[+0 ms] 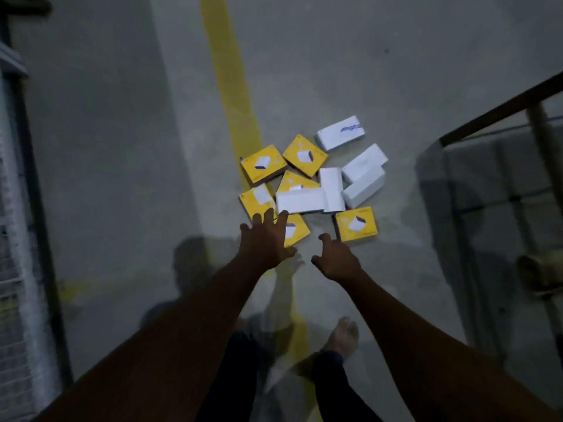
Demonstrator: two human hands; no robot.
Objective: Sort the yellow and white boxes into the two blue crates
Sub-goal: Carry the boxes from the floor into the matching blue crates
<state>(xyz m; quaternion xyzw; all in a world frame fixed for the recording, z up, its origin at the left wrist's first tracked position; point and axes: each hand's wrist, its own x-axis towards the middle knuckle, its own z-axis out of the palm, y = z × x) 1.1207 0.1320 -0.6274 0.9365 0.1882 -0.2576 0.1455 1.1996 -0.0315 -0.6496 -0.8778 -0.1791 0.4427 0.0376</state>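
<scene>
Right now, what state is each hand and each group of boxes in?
left hand: open, fingers spread, reaching over the nearest yellow box; contact unclear.
right hand: open, fingers loosely curled, holding nothing.
yellow boxes: six, loose on the floor, unsorted.
white boxes: five, in the same pile, one overlapping a yellow one.
blue crates: not in view.

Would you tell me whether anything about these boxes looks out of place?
Yes: yellow boxes and white boxes lie jumbled on the floor, overlapping at odd angles, some on the yellow line.
</scene>
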